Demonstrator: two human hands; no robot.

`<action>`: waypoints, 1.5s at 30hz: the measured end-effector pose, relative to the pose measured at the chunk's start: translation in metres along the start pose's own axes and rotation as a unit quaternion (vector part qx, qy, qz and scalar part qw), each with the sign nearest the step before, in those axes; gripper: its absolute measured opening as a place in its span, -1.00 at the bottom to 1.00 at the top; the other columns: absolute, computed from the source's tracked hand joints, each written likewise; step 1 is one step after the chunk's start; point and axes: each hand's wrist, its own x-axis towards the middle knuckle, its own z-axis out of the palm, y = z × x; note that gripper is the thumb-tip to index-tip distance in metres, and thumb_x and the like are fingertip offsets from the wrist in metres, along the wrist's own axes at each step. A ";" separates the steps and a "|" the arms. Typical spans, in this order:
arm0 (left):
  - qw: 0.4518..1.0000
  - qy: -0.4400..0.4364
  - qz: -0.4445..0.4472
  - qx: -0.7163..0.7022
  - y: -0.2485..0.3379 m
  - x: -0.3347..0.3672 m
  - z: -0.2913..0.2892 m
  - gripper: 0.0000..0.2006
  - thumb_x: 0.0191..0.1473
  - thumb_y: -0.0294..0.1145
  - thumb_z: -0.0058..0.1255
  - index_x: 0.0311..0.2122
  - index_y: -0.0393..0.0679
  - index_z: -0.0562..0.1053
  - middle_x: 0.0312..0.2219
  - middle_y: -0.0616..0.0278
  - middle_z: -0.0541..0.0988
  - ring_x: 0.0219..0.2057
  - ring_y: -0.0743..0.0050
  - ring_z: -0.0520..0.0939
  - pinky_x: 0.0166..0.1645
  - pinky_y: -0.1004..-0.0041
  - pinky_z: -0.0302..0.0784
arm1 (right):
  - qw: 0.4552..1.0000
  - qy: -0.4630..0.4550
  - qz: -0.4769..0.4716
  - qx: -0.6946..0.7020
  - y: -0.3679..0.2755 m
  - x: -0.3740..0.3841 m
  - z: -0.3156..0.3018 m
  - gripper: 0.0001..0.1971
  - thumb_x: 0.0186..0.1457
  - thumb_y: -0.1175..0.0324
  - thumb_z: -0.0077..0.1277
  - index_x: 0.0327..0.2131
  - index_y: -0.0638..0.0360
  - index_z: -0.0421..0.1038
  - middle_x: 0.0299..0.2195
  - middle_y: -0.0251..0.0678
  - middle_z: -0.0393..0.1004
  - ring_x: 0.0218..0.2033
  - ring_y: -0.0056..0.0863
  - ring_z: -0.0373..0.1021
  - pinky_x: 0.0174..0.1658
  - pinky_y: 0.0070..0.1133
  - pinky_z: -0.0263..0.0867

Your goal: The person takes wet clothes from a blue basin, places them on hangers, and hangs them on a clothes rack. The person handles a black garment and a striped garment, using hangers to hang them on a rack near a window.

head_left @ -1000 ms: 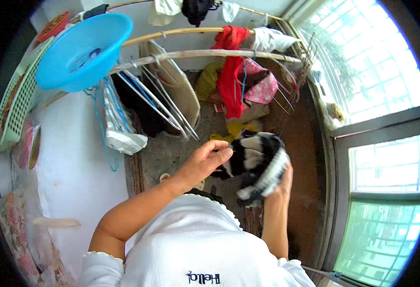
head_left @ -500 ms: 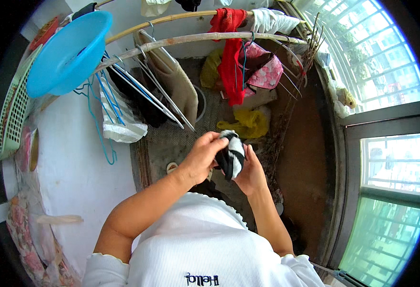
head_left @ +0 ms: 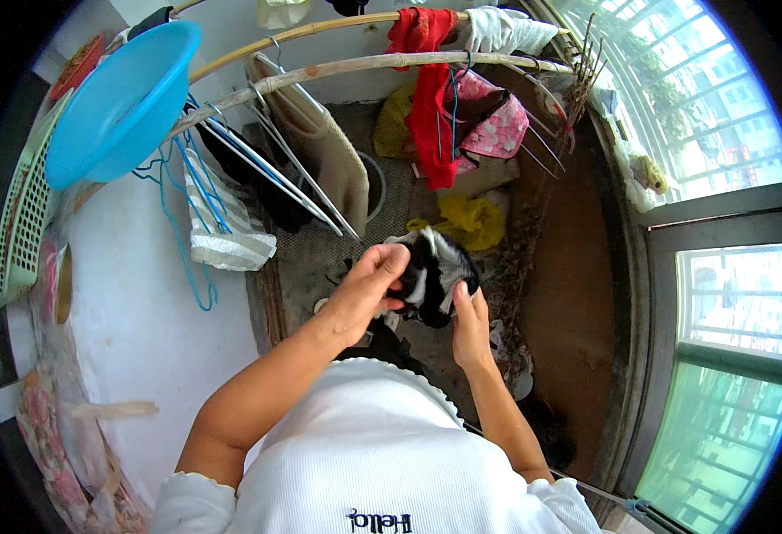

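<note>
One cloth (head_left: 444,267), black and white, held up past the hem of the white shirt (head_left: 346,445), over the floor, on the near side of the near pole (head_left: 346,68). Pinched at its left side by the left hand (head_left: 364,292), between thumb and fingers. Gripped at its right side by the right hand (head_left: 470,334), thumb in front, other fingers mostly hidden behind. Pulled wider than half a second ago, when squashed into a small bunch; so more of it on show now, but too crumpled to tell what kind. Plenty in the way ahead: blue basin (head_left: 124,102) by the near pole's left end, beside a green basket (head_left: 28,218); then white hangers (head_left: 268,171) and tan cloth (head_left: 338,169); toward the right end, red cloth (head_left: 434,116) and pink cloth (head_left: 498,129). Yellow bag (head_left: 473,222) on the floor, just beyond.
</note>
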 end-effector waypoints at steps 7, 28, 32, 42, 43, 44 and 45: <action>0.945 0.127 0.134 0.270 -0.010 -0.004 -0.028 -0.85 0.01 -0.36 0.06 -0.42 -0.19 0.40 -0.54 0.40 0.40 -0.47 0.65 0.36 -0.31 0.59 0.32 | 0.953 0.056 0.069 0.289 -0.008 0.014 -0.010 -0.60 0.07 0.06 -0.13 -0.16 0.15 0.41 -0.18 -0.33 0.46 -0.12 -0.43 0.35 0.01 -0.48 0.21; 0.952 0.019 0.164 0.258 0.002 -0.057 -0.032 -0.75 0.04 -0.33 0.02 -0.19 -0.23 0.42 -0.24 0.15 0.44 -0.23 0.51 0.48 -0.07 0.50 0.39 | 0.981 0.032 -0.094 0.166 -0.078 -0.029 -0.051 -0.63 -0.04 0.17 -0.13 -0.28 0.28 0.39 -0.32 -0.25 0.47 -0.29 -0.37 0.42 -0.22 -0.46 0.36; 0.947 -0.134 0.208 0.203 0.033 -0.054 0.048 -0.75 0.09 -0.32 -0.03 -0.17 -0.25 0.41 -0.41 0.27 0.46 -0.33 0.54 0.49 -0.16 0.51 0.43 | 0.995 -0.088 -0.051 -0.014 -0.087 -0.026 -0.026 -0.55 -0.09 0.05 0.00 -0.27 0.26 0.40 -0.39 -0.40 0.40 -0.34 -0.56 0.30 -0.28 -0.58 0.23; 0.956 -0.028 0.150 0.250 0.032 -0.051 0.031 -0.78 0.10 -0.30 -0.02 -0.26 -0.25 0.43 -0.49 0.31 0.48 -0.44 0.67 0.47 -0.33 0.57 0.42 | 0.957 -0.035 -0.053 0.282 -0.100 -0.009 -0.003 -0.55 0.04 0.00 -0.14 -0.21 0.22 0.39 -0.32 -0.25 0.49 -0.33 -0.34 0.44 -0.19 -0.44 0.35; 0.955 -0.029 0.132 0.263 0.024 -0.047 0.034 -0.73 0.09 -0.23 0.02 -0.26 -0.25 0.43 -0.46 0.28 0.50 -0.39 0.64 0.48 -0.30 0.54 0.42 | 0.955 -0.029 -0.065 0.288 -0.098 -0.010 0.001 -0.55 0.05 0.02 -0.14 -0.19 0.22 0.38 -0.30 -0.25 0.48 -0.30 -0.36 0.43 -0.17 -0.44 0.34; 0.963 -0.071 0.024 0.258 0.017 -0.045 0.033 -0.58 0.04 -0.06 0.06 -0.21 -0.27 0.40 -0.37 0.21 0.51 -0.32 0.52 0.49 -0.25 0.47 0.44 | 0.953 -0.022 -0.076 0.292 -0.096 -0.011 0.008 -0.55 0.06 0.03 -0.13 -0.16 0.23 0.36 -0.27 -0.26 0.48 -0.28 -0.37 0.42 -0.15 -0.45 0.33; 0.963 -0.136 -0.067 0.222 0.008 -0.043 0.036 -0.45 0.02 0.04 0.03 -0.13 -0.32 0.34 -0.23 0.14 0.49 -0.20 0.43 0.48 -0.16 0.41 0.43 | 0.951 -0.012 -0.090 0.295 -0.094 -0.013 0.014 -0.55 0.07 0.04 -0.13 -0.13 0.23 0.35 -0.25 -0.26 0.47 -0.25 -0.38 0.41 -0.14 -0.46 0.32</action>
